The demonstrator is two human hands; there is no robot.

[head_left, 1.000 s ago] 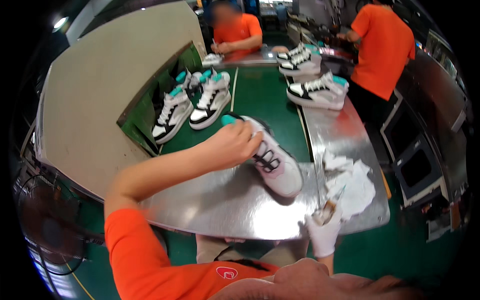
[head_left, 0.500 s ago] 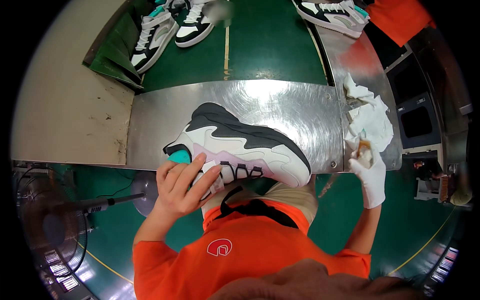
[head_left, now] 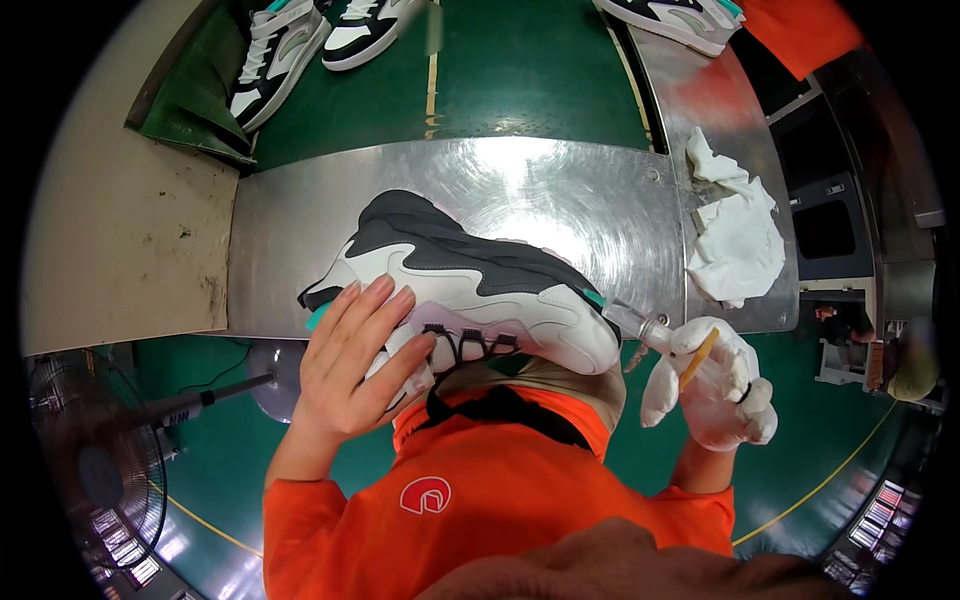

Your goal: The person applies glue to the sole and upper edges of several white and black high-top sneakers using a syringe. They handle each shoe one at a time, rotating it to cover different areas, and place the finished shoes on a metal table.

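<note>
No words or numbers I can read anywhere. One clear mark: red rounded emblem (head_left: 426,495), white outline, white block-like shape inside, on the left chest of my orange shirt (head_left: 560,490), this side of the counter (head_left: 290,220)'s near edge. Maybe faint marks on the strap (head_left: 288,16) of the black-and-white high-top (head_left: 264,78) past its far left corner; too small. Pale marks on the fan neck (head_left: 200,402), left, beyond the near edge; can't tell if lettering.

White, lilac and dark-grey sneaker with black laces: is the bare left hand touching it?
Touching. The head view shows the bare left hand laid across the sneaker, covering part of its upper.
</note>
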